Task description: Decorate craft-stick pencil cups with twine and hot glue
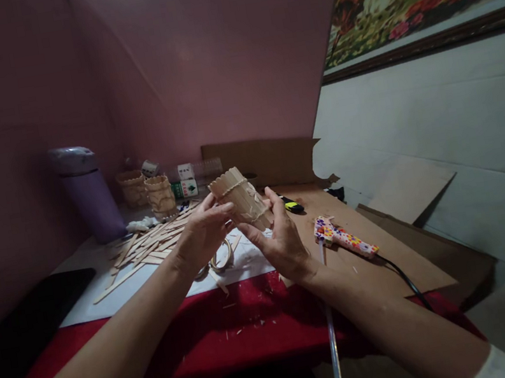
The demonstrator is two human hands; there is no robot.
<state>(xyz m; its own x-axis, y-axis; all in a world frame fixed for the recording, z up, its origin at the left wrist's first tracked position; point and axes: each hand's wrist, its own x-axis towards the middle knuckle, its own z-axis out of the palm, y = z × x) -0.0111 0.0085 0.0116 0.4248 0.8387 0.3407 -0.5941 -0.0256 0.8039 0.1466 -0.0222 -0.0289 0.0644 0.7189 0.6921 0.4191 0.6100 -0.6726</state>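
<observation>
Tilted wooden cup (234, 192) was held between left hand (202, 229) and right hand (284, 240), its inside hidden, contents of rear cups (161, 198) obscured

Three wooden cups (239, 196), one glue gun (347, 238)

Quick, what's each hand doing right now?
Left hand: closed on one side of the tilted wooden cup.
Right hand: holding the same cup from the other side.
</observation>
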